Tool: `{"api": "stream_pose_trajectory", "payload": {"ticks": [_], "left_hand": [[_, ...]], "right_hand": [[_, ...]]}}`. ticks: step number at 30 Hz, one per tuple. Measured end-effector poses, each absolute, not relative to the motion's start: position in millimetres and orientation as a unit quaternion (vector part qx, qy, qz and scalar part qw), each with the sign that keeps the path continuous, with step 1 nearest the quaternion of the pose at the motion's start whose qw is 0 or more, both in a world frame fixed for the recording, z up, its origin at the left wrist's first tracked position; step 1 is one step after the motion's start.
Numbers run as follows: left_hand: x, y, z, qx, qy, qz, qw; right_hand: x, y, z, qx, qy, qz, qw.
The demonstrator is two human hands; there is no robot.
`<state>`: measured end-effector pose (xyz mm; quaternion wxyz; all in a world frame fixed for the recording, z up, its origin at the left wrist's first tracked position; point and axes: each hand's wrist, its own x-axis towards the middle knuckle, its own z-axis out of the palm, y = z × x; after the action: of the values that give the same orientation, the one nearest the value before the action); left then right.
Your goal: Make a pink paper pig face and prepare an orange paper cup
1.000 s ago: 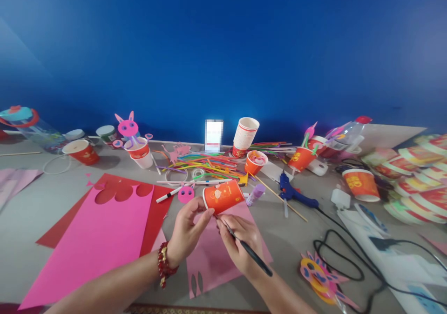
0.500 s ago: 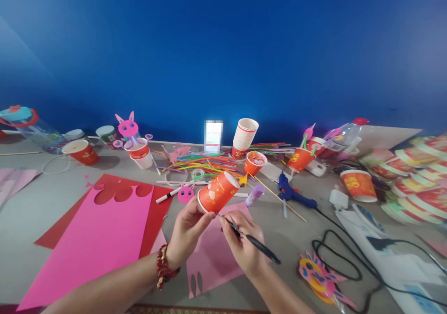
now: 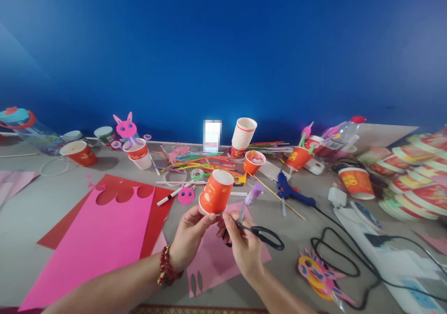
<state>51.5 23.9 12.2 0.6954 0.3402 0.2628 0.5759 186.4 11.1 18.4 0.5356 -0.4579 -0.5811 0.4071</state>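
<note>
An orange paper cup (image 3: 216, 192) is held by its rim in my left hand (image 3: 190, 232), its closed base tilted up and its rim down. My right hand (image 3: 244, 242) is closed around black-handled scissors (image 3: 267, 236), with a blade sticking up between the fingers. Its thumb and index finger meet close to the cup's rim; whether they pinch the rim is too small to tell. Below both hands lies a light pink sheet (image 3: 213, 263) with two slits cut near its lower left corner.
Bright pink paper (image 3: 101, 230) over red paper lies at left. Colourful pipe cleaners (image 3: 206, 161), a cup stack (image 3: 243, 135) and a bunny cup (image 3: 138, 151) stand behind. A blue glue gun (image 3: 293, 190), its cable and a power strip (image 3: 384, 253) are at right.
The cup has turned more upright in my left hand. In my right hand the scissors have swung, so a blade points up and the handle loop shows. My right fingertips are nearer the rim.
</note>
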Motion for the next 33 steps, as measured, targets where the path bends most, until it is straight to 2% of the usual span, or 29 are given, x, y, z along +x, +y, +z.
{"api": "stream_pose_trajectory", "payload": {"ticks": [4,9,17,23,33], "left_hand": [[54,24,12,0.308,0.230,0.564,0.731],[52,27,11,0.307,0.241,0.555,0.735],[26,48,14,0.469,0.318,0.593,0.572],[5,57,17,0.572,0.322,0.494,0.571],[16,49,21,0.620,0.333,0.520,0.484]], "right_hand": [[184,13,19,-0.457,-0.566,0.411,0.549],[193,15,19,-0.435,-0.662,0.315,0.523],[201,20,29,-0.368,-0.746,0.247,0.497],[203,20,22,-0.332,-0.778,0.250,0.471],[201,14,30,-0.376,-0.736,0.304,0.474]]}}
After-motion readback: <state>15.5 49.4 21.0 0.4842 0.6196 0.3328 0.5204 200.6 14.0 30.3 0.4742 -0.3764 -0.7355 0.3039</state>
